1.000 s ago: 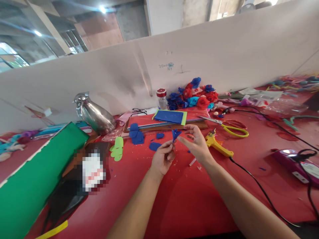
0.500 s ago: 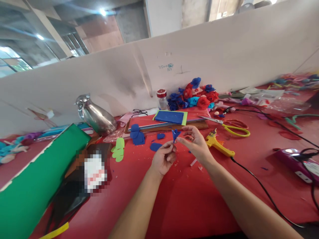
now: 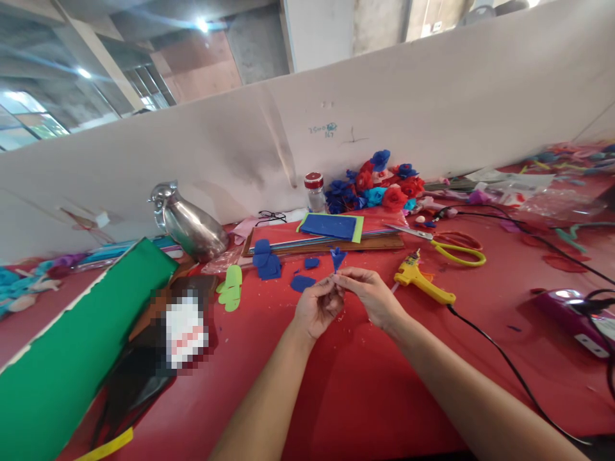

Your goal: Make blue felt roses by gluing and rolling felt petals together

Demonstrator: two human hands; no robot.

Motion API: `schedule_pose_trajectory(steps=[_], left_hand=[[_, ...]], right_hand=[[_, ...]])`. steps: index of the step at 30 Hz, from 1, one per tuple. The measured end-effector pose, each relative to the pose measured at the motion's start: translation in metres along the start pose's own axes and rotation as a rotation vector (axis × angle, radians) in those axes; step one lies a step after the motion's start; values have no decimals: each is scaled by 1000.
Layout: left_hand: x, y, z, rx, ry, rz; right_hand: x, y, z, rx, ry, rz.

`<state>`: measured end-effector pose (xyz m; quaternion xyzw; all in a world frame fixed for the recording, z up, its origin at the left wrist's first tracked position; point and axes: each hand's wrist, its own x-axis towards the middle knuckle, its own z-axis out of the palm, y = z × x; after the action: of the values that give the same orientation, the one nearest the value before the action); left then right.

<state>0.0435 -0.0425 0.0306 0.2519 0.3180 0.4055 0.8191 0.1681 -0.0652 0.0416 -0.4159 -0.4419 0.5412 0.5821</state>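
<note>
A small folded blue foam piece sticks up from between my fingertips above the red table. My left hand pinches its lower end. My right hand meets the left one, its fingers closed on the same lower end of the piece. Loose blue foam cut-outs lie just left of my hands. A yellow glue gun rests on the table just right of my right hand.
Yellow-handled scissors lie beyond the glue gun. Foam sheets are stacked ahead, with a heap of foam flowers and a jar by the white partition. A steel jug and green roll sit left. A purple device is right.
My right hand has closed in from an open spread beside the piece to pinch it together with the left hand. The left hand kept its hold.
</note>
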Motion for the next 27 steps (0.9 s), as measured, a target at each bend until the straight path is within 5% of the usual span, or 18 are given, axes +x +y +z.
schedule_pose_trajectory(steps=[6, 9, 13, 20, 27], left_hand=[[3, -4, 0, 357, 180, 479], [2, 1, -1, 446, 179, 648], [-4, 7, 2, 470, 106, 657], [-6, 7, 1, 575, 185, 718], [-3, 5, -5, 684, 137, 781]], right_hand=[[3, 9, -6, -308, 178, -211], [0, 11, -4, -387, 199, -251], [-2, 13, -1, -438, 226, -316], [-2, 22, -1, -498, 175, -380], [-4, 19, 1, -547, 165, -440]])
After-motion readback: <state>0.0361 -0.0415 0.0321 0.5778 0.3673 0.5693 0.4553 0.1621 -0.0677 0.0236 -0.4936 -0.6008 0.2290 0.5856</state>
